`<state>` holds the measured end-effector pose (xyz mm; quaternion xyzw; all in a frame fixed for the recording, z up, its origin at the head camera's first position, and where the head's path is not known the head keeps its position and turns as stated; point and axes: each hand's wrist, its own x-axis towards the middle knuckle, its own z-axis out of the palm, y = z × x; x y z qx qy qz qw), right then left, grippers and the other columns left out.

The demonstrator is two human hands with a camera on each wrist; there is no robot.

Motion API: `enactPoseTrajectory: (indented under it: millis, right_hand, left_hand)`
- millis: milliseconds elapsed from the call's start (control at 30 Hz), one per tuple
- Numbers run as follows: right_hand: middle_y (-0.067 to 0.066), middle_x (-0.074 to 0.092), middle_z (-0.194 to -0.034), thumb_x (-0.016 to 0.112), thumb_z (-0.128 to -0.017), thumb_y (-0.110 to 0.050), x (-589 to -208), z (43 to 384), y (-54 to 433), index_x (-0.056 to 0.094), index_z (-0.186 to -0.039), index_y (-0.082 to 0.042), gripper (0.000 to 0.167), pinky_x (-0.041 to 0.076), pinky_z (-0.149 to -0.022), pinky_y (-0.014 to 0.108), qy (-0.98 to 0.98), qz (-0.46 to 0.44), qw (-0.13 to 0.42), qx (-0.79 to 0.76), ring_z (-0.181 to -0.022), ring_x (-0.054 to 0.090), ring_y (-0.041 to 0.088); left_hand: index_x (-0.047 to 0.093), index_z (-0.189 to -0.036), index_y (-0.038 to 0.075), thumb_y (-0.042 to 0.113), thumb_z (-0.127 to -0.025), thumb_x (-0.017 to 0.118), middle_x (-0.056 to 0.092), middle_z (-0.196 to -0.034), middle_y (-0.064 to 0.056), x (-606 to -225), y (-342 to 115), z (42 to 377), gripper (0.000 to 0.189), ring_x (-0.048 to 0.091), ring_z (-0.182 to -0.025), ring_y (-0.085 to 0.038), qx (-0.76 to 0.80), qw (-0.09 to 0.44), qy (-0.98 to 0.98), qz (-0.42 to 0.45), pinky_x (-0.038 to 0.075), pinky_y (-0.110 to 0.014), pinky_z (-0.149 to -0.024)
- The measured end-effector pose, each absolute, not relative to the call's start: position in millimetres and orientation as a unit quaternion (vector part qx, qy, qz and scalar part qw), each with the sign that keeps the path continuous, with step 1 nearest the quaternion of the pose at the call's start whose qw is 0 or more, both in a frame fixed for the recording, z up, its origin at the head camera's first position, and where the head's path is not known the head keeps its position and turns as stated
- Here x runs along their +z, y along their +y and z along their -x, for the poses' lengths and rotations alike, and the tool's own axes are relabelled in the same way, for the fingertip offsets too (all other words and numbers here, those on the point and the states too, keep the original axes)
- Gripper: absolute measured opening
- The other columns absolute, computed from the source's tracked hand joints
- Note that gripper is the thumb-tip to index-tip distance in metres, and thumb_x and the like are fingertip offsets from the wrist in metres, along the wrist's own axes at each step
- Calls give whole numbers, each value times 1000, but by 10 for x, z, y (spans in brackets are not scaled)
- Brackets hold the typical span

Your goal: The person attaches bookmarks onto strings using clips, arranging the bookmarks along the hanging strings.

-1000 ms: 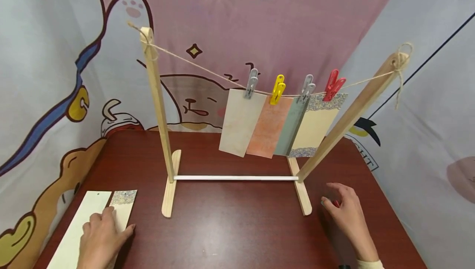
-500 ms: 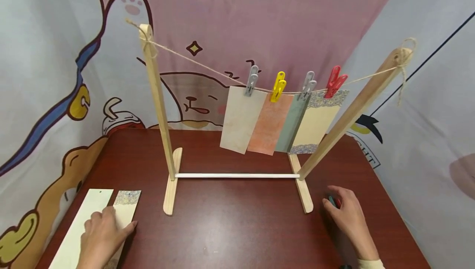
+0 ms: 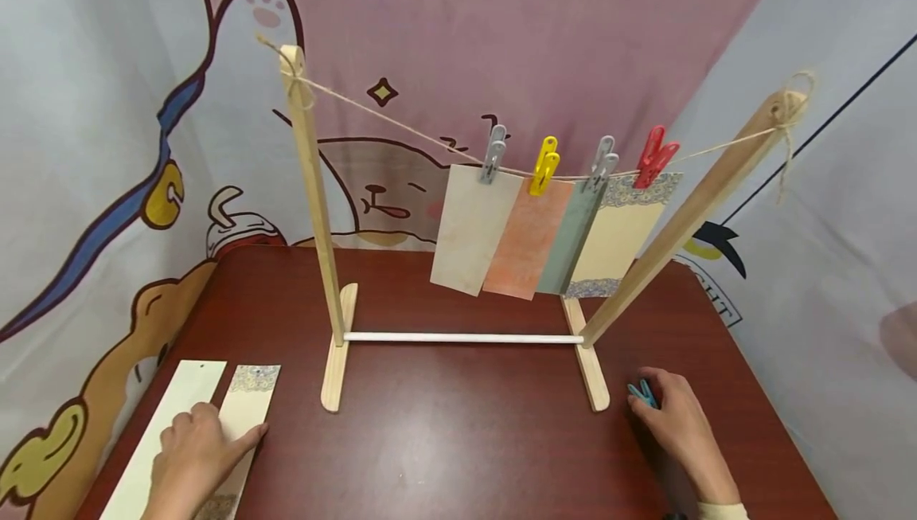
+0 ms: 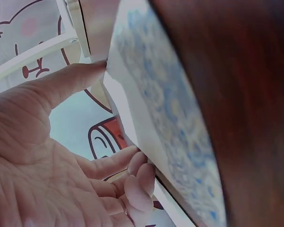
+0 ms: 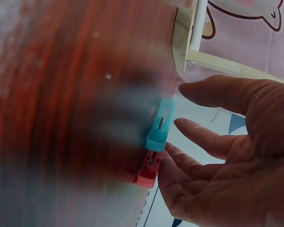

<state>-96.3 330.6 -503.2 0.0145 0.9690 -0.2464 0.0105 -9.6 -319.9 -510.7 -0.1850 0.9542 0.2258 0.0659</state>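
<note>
Left hand (image 3: 189, 456): fingers wide, touching patterned strip (image 3: 247, 410) | Right hand (image 3: 680, 423): fingers parted beside teal clip (image 5: 160, 125) | String (image 3: 390, 120): four clipped cards (image 3: 476, 233)

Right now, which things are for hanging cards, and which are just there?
Likely for the job:
left hand
right hand
cream floral-bordered card
plain pale card
teal clothespin
loose red clothespin
pegged cards
string
wooden stand

Likely just there:
cartoon-print backdrop
reddish-brown table

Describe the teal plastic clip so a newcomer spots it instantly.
Start at the wooden rack on the glossy reddish-brown table. To its right in the head view, by the person's right hand, is the small teal plastic clip. Its colour sets it apart from the red plastic clip beside it.
</note>
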Motion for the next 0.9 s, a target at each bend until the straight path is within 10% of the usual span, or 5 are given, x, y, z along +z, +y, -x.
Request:
enactPoseTrajectory:
  millis: [400,633,900]
  right_hand:
    - [34,56,-115,77,-90,2,-5062,924,3380,57,-135,17,51,50,-79,49,971,-22,-9,-238,-110,54,46]
    - [25,60,-101,79,-91,-7,-5048,950,3465,56,-134,18,55,45,-84,55,975,-37,13,-220,-112,49,47]
    - [40,59,-112,86,-90,-20,-5029,959,3564,49,-134,24,73,50,-86,67,975,-69,53,-204,-106,58,52]
  left_hand:
    - [36,-101,-11,52,-83,92,50,-85,-30,-5126,-3264,103,87,59,-75,-44,271,94,938,196,50,-61,-64]
    - [36,-116,-19,50,-88,89,59,-88,-37,-5140,-3297,121,92,66,-79,-52,270,108,940,179,53,-64,-69]
    - [51,-115,-18,17,-103,66,66,-99,-34,-5111,-3377,117,39,68,-92,-53,287,98,940,154,51,-66,-78]
